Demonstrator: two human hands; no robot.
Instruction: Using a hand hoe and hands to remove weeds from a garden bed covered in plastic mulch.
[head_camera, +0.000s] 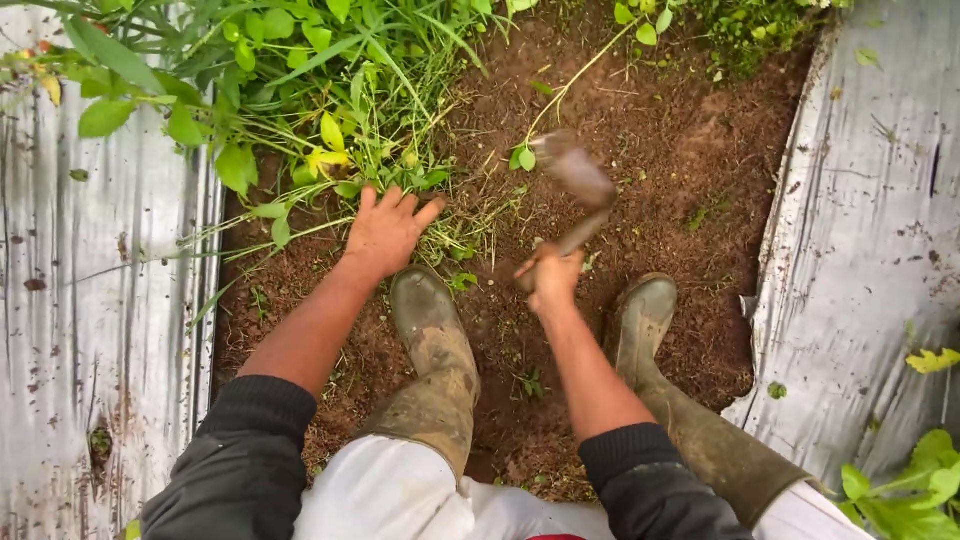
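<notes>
A: Item 1, nearest: two muddy rubber boots. Left boot (432, 330) sits just behind the left fingers, right boot (645, 320) just right of the right knuckles. Why so wide apart?

B: Prob. a squat. Feet apart leaves bare soil (690, 150) between and ahead for both arms to work.

A: Item 2: right hand (550, 280). Fingers?

B: Curled tight round the handle of a small hand hoe (580, 190), fist closed, thumb side up. Handle runs up and fwd from the knuckles; blade end sits beyond the fingertips, above the soil, blurred, so mid-swing by the look. Can't tell blade shape exactly.

A: Item 3: left hand (388, 232).

B: Fingers spread, palm down, pressed on the weeds (340, 120) at the edge of the soil. Holds nothing that I can see; whether it pinches stems underneath, can't tell. Looks like it pins or parts the greens so the blade side stays open, well clear of the hoe.

A: Item 4, flanks: silver plastic sheeting. Left sheet (100, 300) out past the left thumb... sorry, past the little-finger side; right sheet (870, 230) beyond the hoe hand.

B: Mulch cover, prob. Furrow of soil lies between the two sheets.

A: Item 5, farthest: leafy growth past the left fingertips, thinner stems ahead of the hoe.

B: Noted. Green leaves (915, 490) also at near right.
</notes>
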